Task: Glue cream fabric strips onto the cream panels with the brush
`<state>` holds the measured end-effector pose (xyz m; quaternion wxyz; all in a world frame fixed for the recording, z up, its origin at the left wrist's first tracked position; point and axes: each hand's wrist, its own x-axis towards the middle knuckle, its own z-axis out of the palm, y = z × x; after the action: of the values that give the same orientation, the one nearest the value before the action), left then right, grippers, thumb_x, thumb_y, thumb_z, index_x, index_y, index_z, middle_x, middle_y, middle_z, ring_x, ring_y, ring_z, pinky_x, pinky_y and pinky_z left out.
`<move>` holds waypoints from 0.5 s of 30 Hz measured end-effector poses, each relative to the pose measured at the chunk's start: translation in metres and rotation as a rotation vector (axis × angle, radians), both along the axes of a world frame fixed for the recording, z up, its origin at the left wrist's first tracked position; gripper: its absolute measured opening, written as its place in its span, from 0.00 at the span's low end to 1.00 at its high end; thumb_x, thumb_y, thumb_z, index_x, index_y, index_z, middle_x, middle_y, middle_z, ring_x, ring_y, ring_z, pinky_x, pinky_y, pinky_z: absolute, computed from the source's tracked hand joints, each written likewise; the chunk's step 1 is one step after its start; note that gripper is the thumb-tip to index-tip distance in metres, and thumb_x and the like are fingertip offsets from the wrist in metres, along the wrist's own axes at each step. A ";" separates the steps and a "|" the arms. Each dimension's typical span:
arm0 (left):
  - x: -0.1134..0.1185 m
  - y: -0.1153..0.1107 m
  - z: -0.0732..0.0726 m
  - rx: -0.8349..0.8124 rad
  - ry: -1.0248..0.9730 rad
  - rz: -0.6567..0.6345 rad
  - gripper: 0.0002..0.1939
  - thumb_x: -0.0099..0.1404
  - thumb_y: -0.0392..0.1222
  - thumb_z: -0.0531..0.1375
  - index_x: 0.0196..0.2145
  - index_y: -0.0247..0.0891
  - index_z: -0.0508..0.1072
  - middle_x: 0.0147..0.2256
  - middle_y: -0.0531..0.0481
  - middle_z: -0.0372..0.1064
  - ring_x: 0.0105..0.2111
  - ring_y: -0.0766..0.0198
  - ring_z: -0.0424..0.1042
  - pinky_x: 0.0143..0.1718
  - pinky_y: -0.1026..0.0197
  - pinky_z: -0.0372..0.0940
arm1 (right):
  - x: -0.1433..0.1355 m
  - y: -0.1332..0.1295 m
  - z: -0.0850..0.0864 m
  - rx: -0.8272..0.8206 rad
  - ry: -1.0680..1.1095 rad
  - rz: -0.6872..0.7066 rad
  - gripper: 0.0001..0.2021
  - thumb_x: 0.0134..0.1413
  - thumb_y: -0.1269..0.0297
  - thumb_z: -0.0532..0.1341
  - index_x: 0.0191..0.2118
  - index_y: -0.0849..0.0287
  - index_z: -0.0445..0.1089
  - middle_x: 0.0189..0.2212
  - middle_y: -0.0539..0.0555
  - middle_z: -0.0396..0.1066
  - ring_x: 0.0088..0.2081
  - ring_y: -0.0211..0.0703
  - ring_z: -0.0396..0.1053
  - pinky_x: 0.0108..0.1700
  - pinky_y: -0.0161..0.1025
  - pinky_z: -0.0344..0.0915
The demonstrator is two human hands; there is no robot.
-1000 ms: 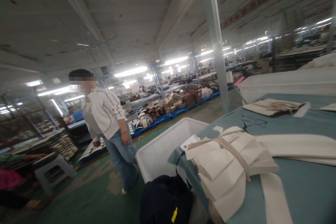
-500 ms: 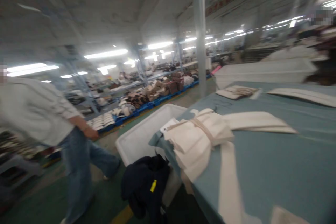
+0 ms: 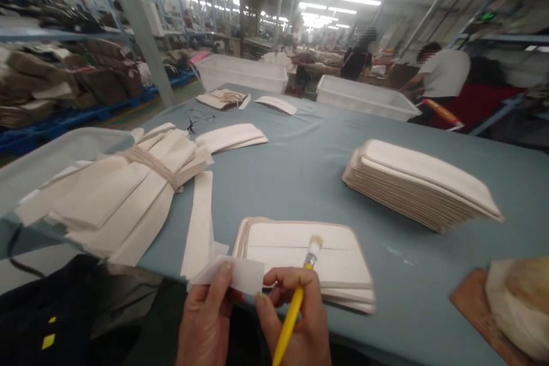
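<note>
At the table's near edge my left hand (image 3: 208, 311) pinches a small white strip (image 3: 246, 276) between thumb and fingers. Just right of it, my right hand (image 3: 295, 309) has a yellow-handled brush (image 3: 290, 320) tucked in its fingers, bristles pointing up and away; its thumb and forefinger are close to the strip's right end. Behind the brush lies a short stack of cream panels (image 3: 300, 240) with tan edges. A tied bundle of cream strips (image 3: 128, 183) is at the left. One long strip (image 3: 199, 220) lies between the bundle and the panels.
A tall panel stack (image 3: 420, 180) stands on the blue-green table (image 3: 283, 177) at right. A wrapped container (image 3: 521, 303) sits at the near right corner. White bins (image 3: 242, 73) line the far edge. Two people are beyond the table. Dark cloth (image 3: 47, 303) hangs at lower left.
The view has swung right and down onto the table. Both hands, the brush and the panel stacks are now visible; the walking person at left is out of view.
</note>
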<state>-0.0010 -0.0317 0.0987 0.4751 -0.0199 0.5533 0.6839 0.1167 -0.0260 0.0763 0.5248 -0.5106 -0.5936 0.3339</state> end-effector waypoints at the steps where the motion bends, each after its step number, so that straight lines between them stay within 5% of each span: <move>1: 0.003 0.002 0.003 -0.011 0.003 0.016 0.36 0.25 0.63 0.83 0.27 0.37 0.79 0.29 0.51 0.74 0.28 0.65 0.69 0.26 0.64 0.70 | 0.001 0.001 0.001 -0.004 -0.014 0.006 0.09 0.60 0.60 0.67 0.43 0.52 0.67 0.33 0.48 0.73 0.28 0.38 0.71 0.35 0.35 0.71; 10: 0.020 0.008 0.005 -0.019 0.012 0.014 0.36 0.23 0.62 0.83 0.24 0.36 0.78 0.28 0.50 0.74 0.26 0.66 0.68 0.24 0.66 0.71 | 0.000 0.016 0.004 0.090 -0.030 -0.035 0.08 0.70 0.62 0.62 0.38 0.51 0.61 0.29 0.46 0.70 0.27 0.37 0.71 0.30 0.32 0.68; 15: 0.020 0.013 0.001 0.003 0.045 0.017 0.35 0.26 0.65 0.82 0.25 0.37 0.79 0.25 0.52 0.71 0.25 0.68 0.66 0.25 0.67 0.69 | 0.057 0.017 0.004 0.268 -0.145 -0.052 0.11 0.67 0.65 0.65 0.38 0.51 0.61 0.30 0.46 0.72 0.28 0.36 0.72 0.32 0.31 0.70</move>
<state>0.0190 -0.0182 0.1000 0.4567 -0.0083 0.5626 0.6891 0.1736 -0.0088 0.0803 0.5528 -0.4738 -0.6557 0.2001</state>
